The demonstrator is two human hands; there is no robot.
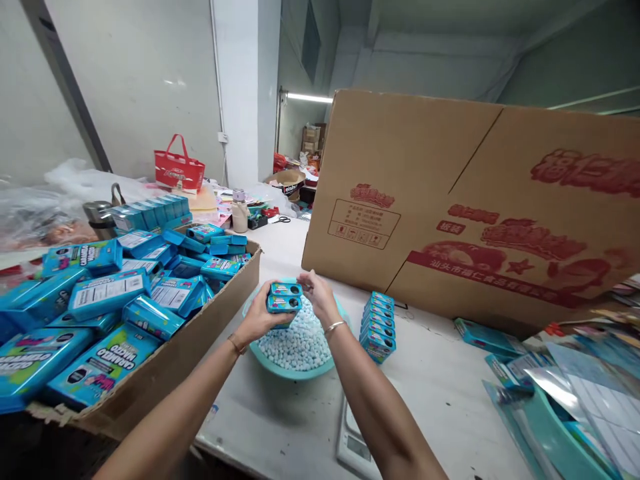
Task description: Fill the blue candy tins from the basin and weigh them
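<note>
Head view: looking down on small blue boxes [284, 304] held above a teal bowl [297, 375].
Left hand [257, 316]: clamped around the boxes from their left side.
Right hand [319, 297]: half-curled just beside the boxes' right end; cannot tell whether touching or pinching anything.
Boxes' look: glossy bright blue, at least two showing, held close together; printed with white lettering, plus a dark round mark toward the right hand.
Under both hands: pale blue and white pellets [293, 347], small and rounded, heaped in the bowl.
Right of the right hand: similar boxes in a tight row [379, 327].
Left of the left hand: many more, jumbled inside an open carton [193, 357].
</note>
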